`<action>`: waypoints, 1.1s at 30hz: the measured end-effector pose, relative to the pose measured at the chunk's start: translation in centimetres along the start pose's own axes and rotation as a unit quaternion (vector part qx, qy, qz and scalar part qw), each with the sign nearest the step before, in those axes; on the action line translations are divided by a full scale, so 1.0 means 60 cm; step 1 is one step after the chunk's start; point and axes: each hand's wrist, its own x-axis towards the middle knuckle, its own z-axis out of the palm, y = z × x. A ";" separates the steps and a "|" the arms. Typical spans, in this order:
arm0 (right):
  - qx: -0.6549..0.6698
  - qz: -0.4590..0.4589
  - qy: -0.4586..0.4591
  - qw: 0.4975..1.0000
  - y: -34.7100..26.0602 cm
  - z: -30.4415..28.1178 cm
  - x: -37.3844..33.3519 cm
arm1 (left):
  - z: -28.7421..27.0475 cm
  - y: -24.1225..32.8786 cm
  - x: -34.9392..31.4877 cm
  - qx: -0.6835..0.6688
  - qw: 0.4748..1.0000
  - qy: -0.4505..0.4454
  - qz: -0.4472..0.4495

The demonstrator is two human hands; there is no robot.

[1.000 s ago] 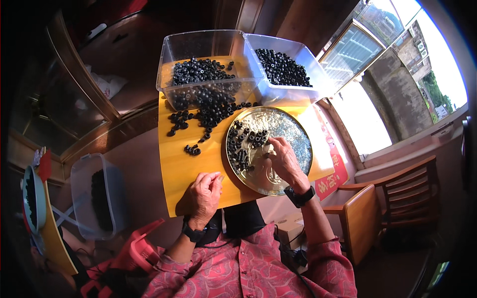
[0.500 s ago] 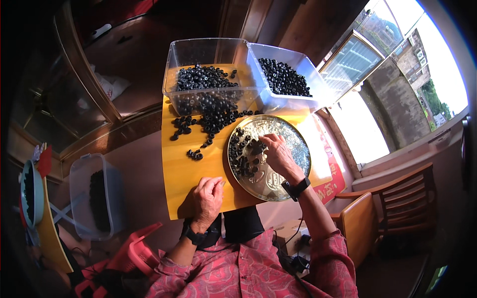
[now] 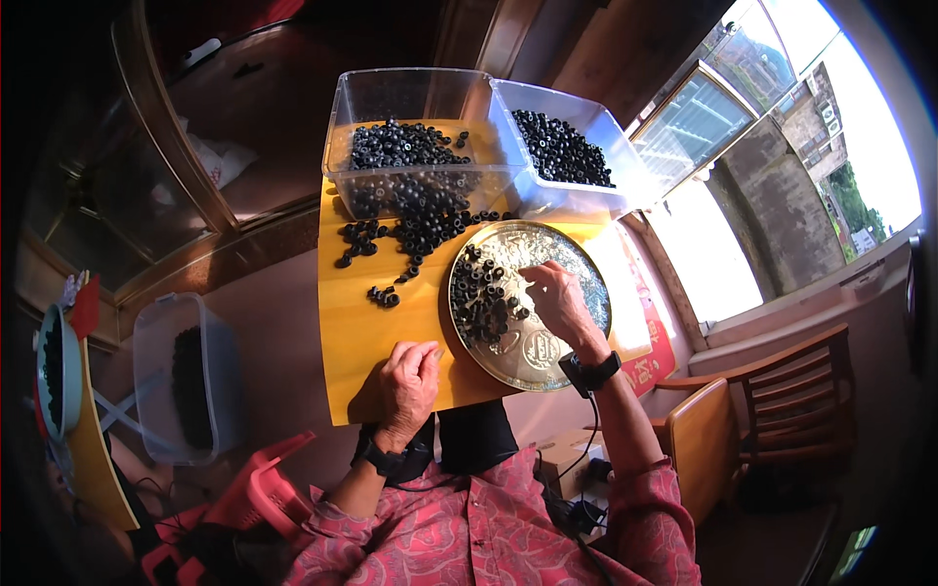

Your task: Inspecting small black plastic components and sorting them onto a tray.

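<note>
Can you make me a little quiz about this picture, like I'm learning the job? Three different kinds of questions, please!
1. Which hand is over the round tray?
A) left
B) right
C) both

2. True or false: black ring-shaped pieces lie in both the left bin and the right bin at the back.

3. Fill the gap: the left hand is near the front edge of the ____ table.

Key: 1. B, the right hand. 2. True. 3. Yellow.
</note>
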 end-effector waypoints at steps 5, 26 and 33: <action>-0.090 -0.017 -0.032 0.995 -0.012 0.025 -0.020 | 0.004 -0.011 0.001 0.038 0.996 0.012 0.083; -0.062 0.068 0.010 0.996 0.005 -0.010 -0.138 | 0.005 -0.010 0.001 0.042 0.996 0.006 0.077; -0.080 0.101 0.026 0.991 -0.011 -0.011 -0.192 | 0.006 -0.003 -0.001 0.017 1.000 -0.006 0.025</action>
